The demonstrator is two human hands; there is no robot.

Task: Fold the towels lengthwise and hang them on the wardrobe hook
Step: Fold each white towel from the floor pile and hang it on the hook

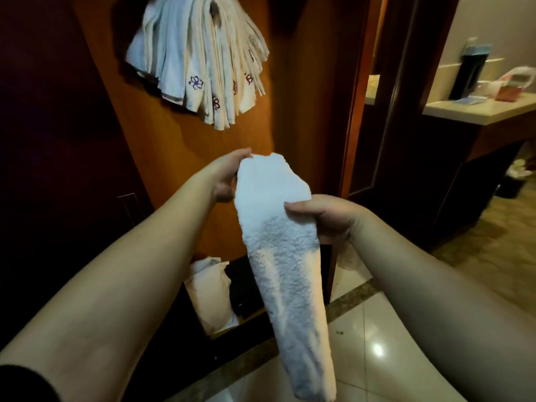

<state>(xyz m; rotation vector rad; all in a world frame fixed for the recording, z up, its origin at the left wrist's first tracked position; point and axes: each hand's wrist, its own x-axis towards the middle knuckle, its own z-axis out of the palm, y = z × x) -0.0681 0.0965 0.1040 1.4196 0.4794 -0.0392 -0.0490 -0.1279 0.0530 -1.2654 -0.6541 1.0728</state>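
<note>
Glossy tiled floor [374, 338], dark wood wall panel [307, 111], pale countertop [475, 110] at right, dim warm light.

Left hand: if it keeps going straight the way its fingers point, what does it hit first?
The left hand grips the top end of the folded towel, fingers pointing up and forward. Probably the wardrobe panel comes first; the hanging towels sit higher and left. Depth is unclear.

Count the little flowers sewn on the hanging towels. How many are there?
4 show clearly: a purple embroidered flower on the left white hanging towel, a dark one lower down, and two reddish ones to the right. Folds may hide more.
</note>
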